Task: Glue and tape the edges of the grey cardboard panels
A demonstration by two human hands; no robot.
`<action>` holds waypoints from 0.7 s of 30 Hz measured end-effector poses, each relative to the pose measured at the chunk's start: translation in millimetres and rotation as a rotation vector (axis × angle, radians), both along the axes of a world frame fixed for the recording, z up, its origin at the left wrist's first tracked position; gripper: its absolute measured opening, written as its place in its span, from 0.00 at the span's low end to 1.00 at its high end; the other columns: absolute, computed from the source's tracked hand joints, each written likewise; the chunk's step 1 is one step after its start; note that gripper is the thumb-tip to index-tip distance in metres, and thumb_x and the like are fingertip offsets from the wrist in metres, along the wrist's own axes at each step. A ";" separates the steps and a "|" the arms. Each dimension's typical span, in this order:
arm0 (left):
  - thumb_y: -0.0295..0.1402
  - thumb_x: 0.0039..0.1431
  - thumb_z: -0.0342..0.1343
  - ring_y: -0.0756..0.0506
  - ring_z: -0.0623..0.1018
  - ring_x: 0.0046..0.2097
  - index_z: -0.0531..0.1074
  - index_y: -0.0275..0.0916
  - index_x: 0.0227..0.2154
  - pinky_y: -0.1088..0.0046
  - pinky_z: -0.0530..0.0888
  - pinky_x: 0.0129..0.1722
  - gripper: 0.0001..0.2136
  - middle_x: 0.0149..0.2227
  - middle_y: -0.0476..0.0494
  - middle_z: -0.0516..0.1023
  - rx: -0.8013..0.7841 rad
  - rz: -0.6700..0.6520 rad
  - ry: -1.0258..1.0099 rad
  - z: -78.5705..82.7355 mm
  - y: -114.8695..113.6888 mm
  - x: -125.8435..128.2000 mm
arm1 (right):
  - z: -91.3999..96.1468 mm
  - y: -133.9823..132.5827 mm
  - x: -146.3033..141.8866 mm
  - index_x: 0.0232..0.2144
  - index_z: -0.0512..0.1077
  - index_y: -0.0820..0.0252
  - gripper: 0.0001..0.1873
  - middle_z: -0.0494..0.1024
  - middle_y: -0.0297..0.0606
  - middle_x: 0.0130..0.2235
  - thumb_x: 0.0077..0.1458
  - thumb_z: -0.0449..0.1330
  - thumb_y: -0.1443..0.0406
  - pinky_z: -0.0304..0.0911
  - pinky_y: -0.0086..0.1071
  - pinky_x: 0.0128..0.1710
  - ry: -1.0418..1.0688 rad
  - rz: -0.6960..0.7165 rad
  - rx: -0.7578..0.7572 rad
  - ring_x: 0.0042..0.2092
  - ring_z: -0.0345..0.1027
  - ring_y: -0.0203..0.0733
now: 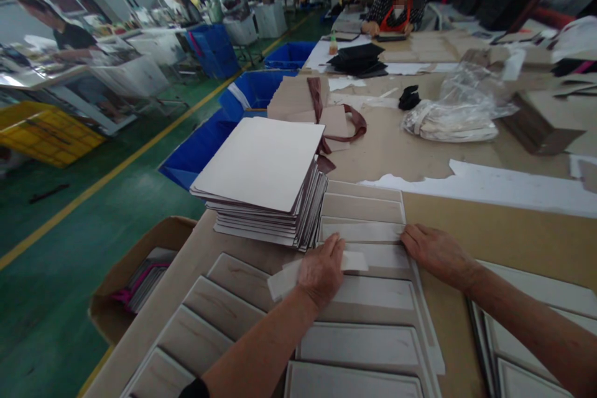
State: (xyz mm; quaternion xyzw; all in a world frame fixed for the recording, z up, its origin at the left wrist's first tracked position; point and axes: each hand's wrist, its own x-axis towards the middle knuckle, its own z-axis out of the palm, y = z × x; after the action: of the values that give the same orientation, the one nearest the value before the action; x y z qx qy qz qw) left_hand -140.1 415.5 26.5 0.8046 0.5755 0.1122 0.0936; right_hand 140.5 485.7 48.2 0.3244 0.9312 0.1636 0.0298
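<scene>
My left hand (321,270) is closed around a few loose white strips (357,261), whose ends stick out on both sides of it. Its fingertips reach the left end of another white strip (366,232), which lies across one of the overlapping panels. At that strip's right end, the fingers of my right hand (431,252) are pressed together on it. The panels (359,339) run in a staggered row towards me, several with a pale band along them. Just left of the row stands a tall stack of white-topped boards (261,161).
More overlapping panels (200,323) lie at the lower left, others (536,298) at the right. Brown straps (357,124) and a clear plastic bag (452,112) are farther back. Blue bins (200,143) and a cardboard box (140,280) flank the table. A co-worker (396,9) sits at the far end.
</scene>
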 end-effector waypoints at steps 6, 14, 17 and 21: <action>0.24 0.53 0.53 0.41 0.74 0.56 0.63 0.34 0.58 0.62 0.72 0.56 0.26 0.63 0.34 0.65 -0.040 0.026 -0.025 1.4 0.4 0.5 | 1.2 -0.8 -0.7 0.31 0.72 0.62 0.09 0.73 0.42 0.32 0.52 0.59 0.78 0.57 0.37 0.33 -0.024 -0.019 -0.014 0.33 0.66 0.48; 0.26 0.54 0.54 0.40 0.72 0.58 0.62 0.32 0.59 0.63 0.71 0.57 0.27 0.64 0.34 0.63 -0.076 0.042 -0.018 6.5 0.3 1.2 | 5.8 -1.5 -1.6 0.29 0.71 0.61 0.07 0.72 0.43 0.32 0.55 0.58 0.75 0.53 0.39 0.36 0.019 -0.022 0.045 0.33 0.63 0.49; 0.26 0.55 0.53 0.41 0.73 0.57 0.63 0.32 0.59 0.64 0.71 0.56 0.27 0.64 0.35 0.63 -0.079 0.040 -0.009 7.4 1.1 1.4 | 7.2 -1.8 -1.5 0.28 0.71 0.60 0.08 0.71 0.42 0.31 0.56 0.57 0.75 0.52 0.39 0.36 0.025 -0.025 0.070 0.33 0.61 0.48; 0.26 0.54 0.54 0.41 0.73 0.57 0.62 0.32 0.60 0.65 0.72 0.56 0.28 0.65 0.37 0.62 -0.077 0.039 -0.017 7.8 2.1 1.7 | 7.5 -3.3 0.9 0.28 0.71 0.59 0.07 0.72 0.42 0.31 0.57 0.58 0.73 0.52 0.39 0.36 0.059 -0.042 0.105 0.33 0.61 0.48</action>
State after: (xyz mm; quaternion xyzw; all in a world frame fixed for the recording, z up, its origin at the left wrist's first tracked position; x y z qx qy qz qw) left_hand -138.5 417.6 34.4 0.7882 0.5940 0.0988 0.1271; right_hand 141.3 482.4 55.7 0.3495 0.9148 0.2022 -0.0113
